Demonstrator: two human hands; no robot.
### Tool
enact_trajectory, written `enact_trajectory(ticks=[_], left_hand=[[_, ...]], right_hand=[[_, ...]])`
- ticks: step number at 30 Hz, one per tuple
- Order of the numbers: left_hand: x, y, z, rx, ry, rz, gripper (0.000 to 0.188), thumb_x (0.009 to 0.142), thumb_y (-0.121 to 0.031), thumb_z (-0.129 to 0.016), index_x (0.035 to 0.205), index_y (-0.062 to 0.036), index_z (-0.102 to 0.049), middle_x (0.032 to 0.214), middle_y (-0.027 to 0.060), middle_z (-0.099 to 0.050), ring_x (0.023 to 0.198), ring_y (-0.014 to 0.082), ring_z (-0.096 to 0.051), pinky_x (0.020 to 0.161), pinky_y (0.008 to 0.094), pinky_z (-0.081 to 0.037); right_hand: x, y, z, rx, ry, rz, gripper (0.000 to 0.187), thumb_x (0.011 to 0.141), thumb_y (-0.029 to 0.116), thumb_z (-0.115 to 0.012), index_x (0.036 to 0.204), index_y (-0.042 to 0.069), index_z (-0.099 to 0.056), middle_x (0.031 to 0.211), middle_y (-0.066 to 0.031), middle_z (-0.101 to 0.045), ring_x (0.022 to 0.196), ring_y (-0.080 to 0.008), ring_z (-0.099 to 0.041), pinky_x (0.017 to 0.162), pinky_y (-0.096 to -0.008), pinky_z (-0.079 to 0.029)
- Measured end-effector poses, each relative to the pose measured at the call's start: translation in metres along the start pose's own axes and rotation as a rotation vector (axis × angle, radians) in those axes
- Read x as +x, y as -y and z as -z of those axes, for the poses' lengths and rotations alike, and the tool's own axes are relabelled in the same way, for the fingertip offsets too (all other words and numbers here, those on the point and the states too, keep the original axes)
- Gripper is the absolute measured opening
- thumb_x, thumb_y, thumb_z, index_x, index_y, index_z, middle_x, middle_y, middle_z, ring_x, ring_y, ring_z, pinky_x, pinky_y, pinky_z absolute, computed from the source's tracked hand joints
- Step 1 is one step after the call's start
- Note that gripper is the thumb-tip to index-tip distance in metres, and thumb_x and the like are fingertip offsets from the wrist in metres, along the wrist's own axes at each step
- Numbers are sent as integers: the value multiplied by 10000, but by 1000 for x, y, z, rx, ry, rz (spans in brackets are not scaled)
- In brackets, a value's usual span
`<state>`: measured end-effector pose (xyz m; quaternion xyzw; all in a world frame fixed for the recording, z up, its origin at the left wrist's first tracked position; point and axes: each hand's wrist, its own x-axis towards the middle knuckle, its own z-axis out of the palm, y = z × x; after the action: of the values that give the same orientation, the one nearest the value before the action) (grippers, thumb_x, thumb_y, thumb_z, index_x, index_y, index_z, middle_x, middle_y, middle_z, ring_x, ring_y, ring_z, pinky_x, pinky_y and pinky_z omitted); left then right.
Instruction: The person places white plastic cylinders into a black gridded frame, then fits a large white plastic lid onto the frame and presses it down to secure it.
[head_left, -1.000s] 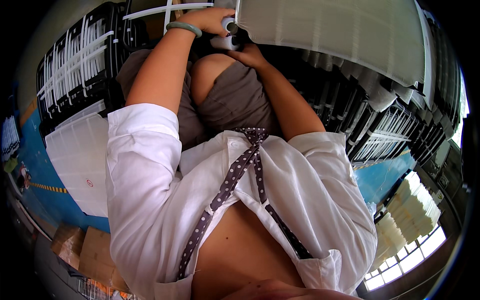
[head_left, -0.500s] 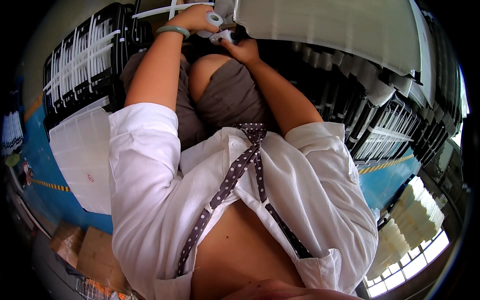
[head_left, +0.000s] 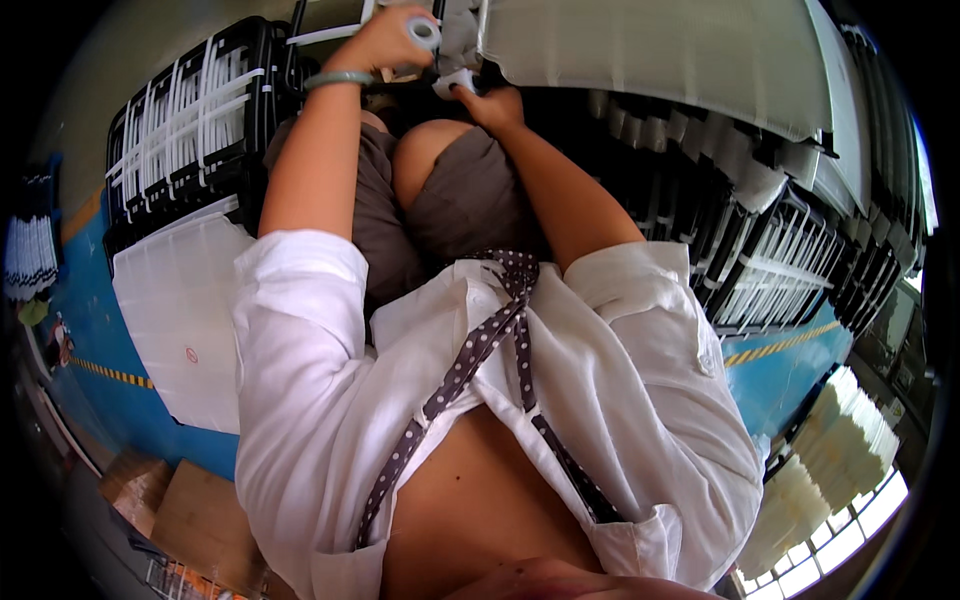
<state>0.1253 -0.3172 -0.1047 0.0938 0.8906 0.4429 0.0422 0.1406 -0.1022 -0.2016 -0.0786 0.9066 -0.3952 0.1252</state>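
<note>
My left hand [head_left: 392, 42] is closed around a roll of clear tape [head_left: 423, 34], beyond my knees. Just to its right, my right hand [head_left: 490, 106] pinches a crumpled white wrapping [head_left: 456, 84] that seems to go round the end of a dark part. What lies under the wrapping is hidden. Close to both hands hangs some clear plastic film [head_left: 459, 35]. A large translucent plastic panel [head_left: 660, 60] stands directly to the right of the hands.
At left stands a black rack strapped with white bands [head_left: 190, 130], above another translucent panel [head_left: 185, 320]. More black frames with white strips [head_left: 780, 265] are stacked at right. Cardboard boxes [head_left: 205, 520] sit at lower left on the blue floor [head_left: 100, 330].
My left hand with the tape roll has lifted slightly away from the wrapping. My right hand stays near the same spot. The whole view has shifted a little.
</note>
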Motion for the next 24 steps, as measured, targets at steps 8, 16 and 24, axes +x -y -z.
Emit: enact_trajectory(ticks=[8,16,24], left_hand=[[-42,-11,-56,-15,155,233,435,558,-109,-749,966,-48,-609,887,102,-643,824,207,-612,741,324,-489],[-41,-22,-60,-41,193,108,542,570,-101,-800,1069,-42,-597,996,90,-635,920,193,-596,830,306,-463],[-58,-8,-40,-171,194,135,548,553,-76,-831,1045,14,-607,980,95,-650,923,167,-601,834,303,-476]], right_hand=[[-12,-2,4,142,57,148,535,666,471,-715,902,-5,-650,837,-189,-659,775,-249,-651,679,-312,-481],[-1,-57,-5,824,189,345,601,628,62,-688,1162,-11,-423,1090,-147,-525,991,-244,-537,820,-341,-459],[-23,0,27,544,606,16,449,895,453,-447,733,65,-606,613,-8,-518,590,-113,-472,550,-265,-385]])
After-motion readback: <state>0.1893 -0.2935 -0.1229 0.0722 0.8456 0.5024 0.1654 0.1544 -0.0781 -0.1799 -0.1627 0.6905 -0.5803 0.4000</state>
